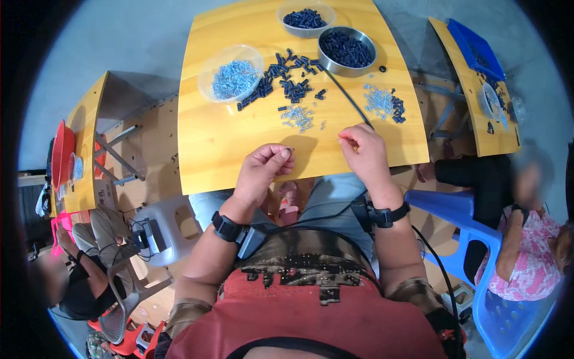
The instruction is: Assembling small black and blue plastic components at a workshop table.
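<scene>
Above the table's near edge, my left hand (261,170) is closed in a pinch, with a small dark piece (290,150) between thumb and forefinger. My right hand (366,154) is a little to the right, its thumb and fingers closed together; what they hold, if anything, is too small to make out. A thin black rod (348,97) runs from the metal bowl toward the right knuckles; whether it touches them I cannot tell. Beyond the hands lie small clear-silver parts (298,118), a second such pile (378,102), and loose black tubular pieces (296,90).
On the yellow table (206,146) stand a clear bowl of silvery parts (234,79), a metal bowl of black pieces (347,49) and another plastic bowl of black pieces (305,19). People sit at side tables, one near a blue chair (487,239). A black cable (441,269) hangs beside my right arm.
</scene>
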